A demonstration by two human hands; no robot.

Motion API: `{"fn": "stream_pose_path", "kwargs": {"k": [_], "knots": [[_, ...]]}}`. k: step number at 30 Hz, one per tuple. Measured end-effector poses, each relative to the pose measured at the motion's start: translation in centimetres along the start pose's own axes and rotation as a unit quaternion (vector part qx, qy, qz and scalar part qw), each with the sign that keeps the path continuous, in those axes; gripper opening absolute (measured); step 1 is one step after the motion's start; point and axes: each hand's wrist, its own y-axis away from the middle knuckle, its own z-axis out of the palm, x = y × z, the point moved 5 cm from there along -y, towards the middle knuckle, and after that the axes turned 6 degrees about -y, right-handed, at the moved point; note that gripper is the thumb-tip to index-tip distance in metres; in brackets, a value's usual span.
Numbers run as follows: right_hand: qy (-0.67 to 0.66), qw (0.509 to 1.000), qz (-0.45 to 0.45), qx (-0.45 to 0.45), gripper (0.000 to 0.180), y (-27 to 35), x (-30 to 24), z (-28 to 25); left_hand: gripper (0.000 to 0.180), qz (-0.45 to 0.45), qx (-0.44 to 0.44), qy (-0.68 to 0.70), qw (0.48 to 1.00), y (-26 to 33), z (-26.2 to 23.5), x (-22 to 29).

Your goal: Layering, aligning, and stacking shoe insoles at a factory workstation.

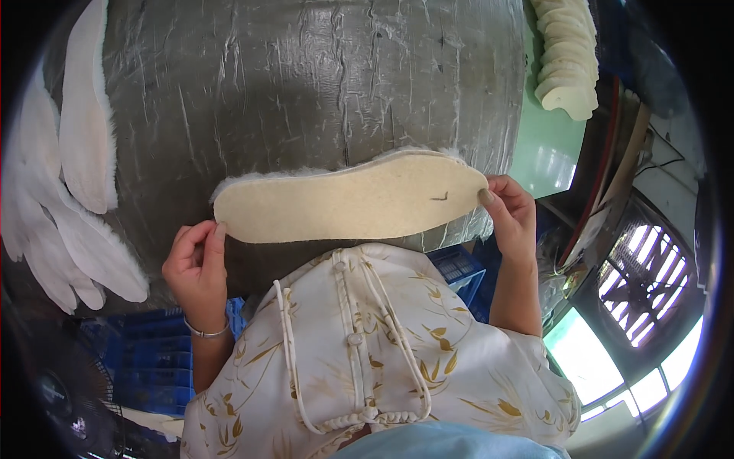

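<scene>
A cream shoe insole (344, 200) with a fluffy white underside is stretched lengthwise between my hands, just above the near edge of the table. My left hand (197, 256) pinches its heel end between thumb and fingers. At the wider toe end, my right hand (511, 214) grips the rim, thumb on top. A small dark mark shows on the smooth face near the toe. White fleecy insole pieces (88, 122) lie overlapped at the table's left side.
Grey, wrinkled plastic-like sheeting covers the table (306, 92). At the far right, a row of overlapping cream pieces (567, 57) rests on a pale green board (547, 145). Blue crates (153, 359) stand below the near edge. A fan (57, 394) is at lower left.
</scene>
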Motion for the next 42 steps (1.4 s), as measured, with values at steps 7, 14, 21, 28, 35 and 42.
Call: {"fn": "stream_pose_path", "kwargs": {"k": [7, 14, 21, 28, 35, 42], "knots": [[-0.024, 0.999, 0.03, 0.009, 0.011, -0.9, 0.5, 0.2, 0.012, 0.011, 0.002, -0.025, 1.0, 0.0, -0.1, -0.1], [-0.035, 0.999, 0.022, -0.003, 0.003, -1.5, 0.6, 0.5, 0.008, -0.025, 0.014, -0.016, 0.999, 0.0, -0.1, -0.1], [-0.028, 0.999, 0.038, 0.022, 0.007, -1.5, 1.0, 0.3, 0.009, -0.039, 0.018, -0.034, 0.999, 0.0, -0.3, -0.5], [-0.009, 0.998, 0.037, 0.052, 0.014, -1.8, 1.2, 0.8, 0.01, -0.052, 0.021, -0.029, 0.998, 0.1, -0.5, -0.5], [0.015, 0.999, 0.001, 0.037, 0.021, -2.0, 1.7, 0.5, 0.028, 0.231, 0.141, -0.212, 0.939, 1.5, 0.1, 3.2], [0.086, 0.994, -0.056, 0.026, 0.026, -2.6, 0.9, 0.0, 0.059, 0.548, -0.137, -0.319, 0.761, 5.1, 14.5, 12.0]]}}
